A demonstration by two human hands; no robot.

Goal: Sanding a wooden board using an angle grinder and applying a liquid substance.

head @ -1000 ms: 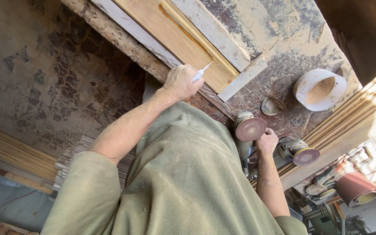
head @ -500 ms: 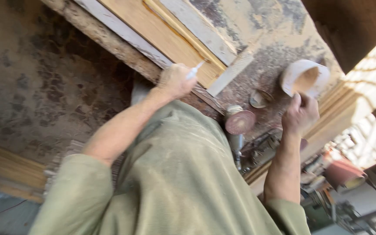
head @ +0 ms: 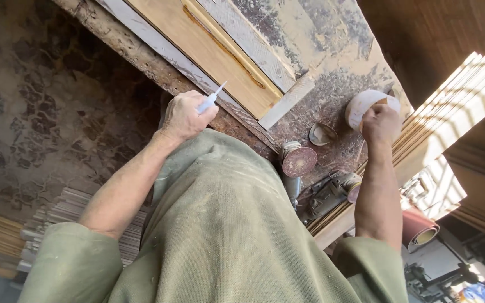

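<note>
My left hand (head: 183, 115) is shut on a small white applicator tube (head: 211, 99), its thin nozzle pointing up toward the near edge of a tan wooden panel (head: 197, 39) on the dusty bench. My right hand (head: 380, 123) reaches across to a white round tub (head: 359, 105) holding tan powder. It rests over the tub's opening with the fingers curled and hidden from me. A long dark groove (head: 223, 47) runs down the panel.
A disc sander (head: 300, 161) lies face up at the bench edge, with a second power tool (head: 332, 192) beside it. A small metal dish (head: 322, 133) sits near the tub. Stacked pale boards (head: 456, 106) lean at right, a sandpaper roll (head: 422, 231) lies below, and thin strips (head: 57, 213) lie on the floor at left.
My right hand left the sander by the bench edge and rose to the white tub. My left hand, still gripping the tube, drew back off the panel toward me.
</note>
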